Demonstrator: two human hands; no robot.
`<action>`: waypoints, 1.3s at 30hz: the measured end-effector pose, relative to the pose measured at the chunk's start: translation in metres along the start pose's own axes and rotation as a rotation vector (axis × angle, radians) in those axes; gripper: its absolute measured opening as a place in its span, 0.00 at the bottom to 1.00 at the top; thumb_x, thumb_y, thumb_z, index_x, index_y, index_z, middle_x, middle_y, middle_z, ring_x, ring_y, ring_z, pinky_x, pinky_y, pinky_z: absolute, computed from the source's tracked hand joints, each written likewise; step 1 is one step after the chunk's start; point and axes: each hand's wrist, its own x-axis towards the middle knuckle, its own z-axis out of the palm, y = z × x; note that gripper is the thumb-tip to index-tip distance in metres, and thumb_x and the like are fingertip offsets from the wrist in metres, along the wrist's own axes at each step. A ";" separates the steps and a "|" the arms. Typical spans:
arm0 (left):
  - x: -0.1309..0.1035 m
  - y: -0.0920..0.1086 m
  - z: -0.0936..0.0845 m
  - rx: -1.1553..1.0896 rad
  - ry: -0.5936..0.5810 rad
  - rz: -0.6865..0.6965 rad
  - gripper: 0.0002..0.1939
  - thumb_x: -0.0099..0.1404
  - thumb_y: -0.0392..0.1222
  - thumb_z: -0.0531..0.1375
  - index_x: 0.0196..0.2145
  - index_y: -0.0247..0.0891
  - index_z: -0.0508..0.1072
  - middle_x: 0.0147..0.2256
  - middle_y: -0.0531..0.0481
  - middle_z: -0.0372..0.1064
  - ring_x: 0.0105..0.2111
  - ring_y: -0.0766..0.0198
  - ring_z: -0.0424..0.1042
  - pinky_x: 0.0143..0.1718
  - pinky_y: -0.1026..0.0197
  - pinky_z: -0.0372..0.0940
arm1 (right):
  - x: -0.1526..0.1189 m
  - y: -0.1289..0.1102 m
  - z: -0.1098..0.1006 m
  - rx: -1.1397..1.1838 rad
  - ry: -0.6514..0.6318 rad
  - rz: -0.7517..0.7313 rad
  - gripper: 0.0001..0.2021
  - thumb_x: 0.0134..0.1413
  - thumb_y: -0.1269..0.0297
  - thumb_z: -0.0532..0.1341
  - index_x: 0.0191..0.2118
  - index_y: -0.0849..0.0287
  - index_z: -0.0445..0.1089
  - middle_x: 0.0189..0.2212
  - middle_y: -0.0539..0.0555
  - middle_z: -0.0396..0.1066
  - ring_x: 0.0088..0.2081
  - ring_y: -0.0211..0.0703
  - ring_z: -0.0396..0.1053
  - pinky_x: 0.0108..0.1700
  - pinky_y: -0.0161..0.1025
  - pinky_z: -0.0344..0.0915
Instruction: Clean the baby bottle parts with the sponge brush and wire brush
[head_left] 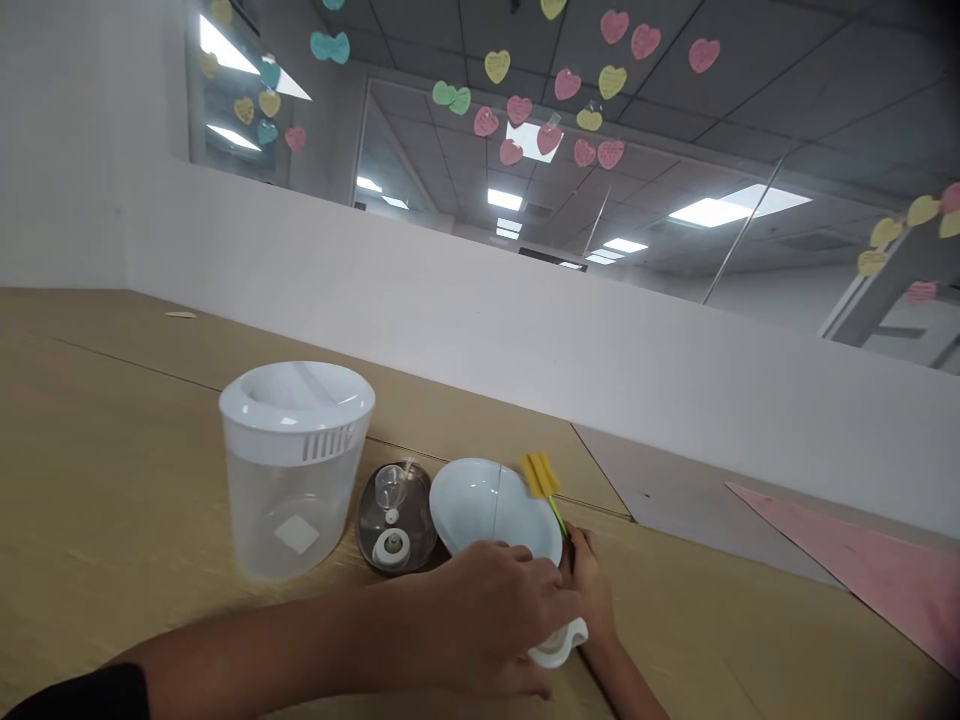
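Observation:
My left hand (499,610) reaches across from the left, fingers curled around a white, smooth piece with a curved rim (559,645); most of it is hidden, so its kind is unclear. Partly behind that hand, my right hand (589,575) grips the green handle of a sponge brush (541,475) with a yellow head, held upright beside the bowl's right rim. The white oval bowl (469,490) lies just beyond my left hand. Left of it, a dark metal oval tray (409,500) carries a bottle nipple in a white ring (391,547) and a clear cap (389,487).
A clear bucket with a white lid (296,470) stands left of the tray. Brown paper (112,450) covers the table, with a pink sheet (862,560) at the right. A white low wall (450,310) and a window with heart-shaped notes close off the back.

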 end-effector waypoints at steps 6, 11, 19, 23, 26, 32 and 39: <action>0.001 -0.003 0.013 0.055 -0.179 -0.085 0.14 0.59 0.46 0.60 0.40 0.35 0.69 0.35 0.43 0.70 0.27 0.58 0.69 0.19 0.57 0.59 | -0.001 0.007 0.000 0.000 -0.144 0.042 0.14 0.55 0.64 0.52 0.45 0.60 0.67 0.35 0.56 0.70 0.32 0.43 0.71 0.28 0.34 0.66; 0.004 -0.010 0.008 0.022 -0.193 -0.166 0.17 0.63 0.53 0.55 0.40 0.36 0.69 0.36 0.43 0.70 0.31 0.56 0.71 0.25 0.57 0.63 | -0.002 0.012 0.001 -0.012 -0.249 0.111 0.17 0.55 0.60 0.50 0.48 0.61 0.64 0.40 0.59 0.70 0.38 0.47 0.70 0.32 0.37 0.66; -0.002 -0.068 0.012 0.179 -0.315 -0.642 0.10 0.63 0.32 0.54 0.40 0.30 0.72 0.37 0.35 0.72 0.37 0.52 0.73 0.34 0.56 0.68 | 0.000 0.005 -0.003 -0.079 -0.415 0.254 0.23 0.55 0.58 0.44 0.53 0.65 0.59 0.49 0.63 0.66 0.46 0.51 0.67 0.42 0.41 0.63; -0.007 -0.089 0.025 0.141 -0.488 -0.764 0.10 0.53 0.25 0.61 0.35 0.27 0.75 0.37 0.30 0.73 0.37 0.48 0.74 0.34 0.55 0.70 | 0.001 0.013 -0.001 -0.100 -0.475 0.248 0.24 0.55 0.58 0.44 0.54 0.63 0.58 0.49 0.62 0.66 0.46 0.51 0.67 0.42 0.41 0.63; -0.008 -0.096 0.034 0.103 -0.538 -0.771 0.12 0.51 0.27 0.64 0.36 0.26 0.76 0.38 0.30 0.73 0.38 0.47 0.74 0.36 0.53 0.70 | 0.000 0.017 0.000 -0.124 -0.497 0.250 0.24 0.56 0.58 0.44 0.54 0.63 0.57 0.49 0.62 0.66 0.46 0.51 0.67 0.42 0.41 0.63; -0.010 -0.100 0.036 0.041 -0.586 -0.774 0.14 0.51 0.33 0.66 0.37 0.25 0.76 0.38 0.29 0.73 0.40 0.46 0.73 0.39 0.52 0.69 | 0.001 0.015 -0.001 -0.152 -0.520 0.248 0.24 0.56 0.58 0.43 0.55 0.63 0.55 0.49 0.63 0.66 0.46 0.50 0.68 0.41 0.40 0.63; -0.011 -0.103 0.033 0.035 -0.593 -0.787 0.15 0.50 0.27 0.64 0.39 0.24 0.75 0.41 0.28 0.72 0.42 0.45 0.72 0.41 0.51 0.69 | 0.001 0.014 -0.001 -0.170 -0.513 0.241 0.23 0.56 0.58 0.43 0.55 0.63 0.56 0.47 0.62 0.68 0.43 0.49 0.69 0.37 0.39 0.63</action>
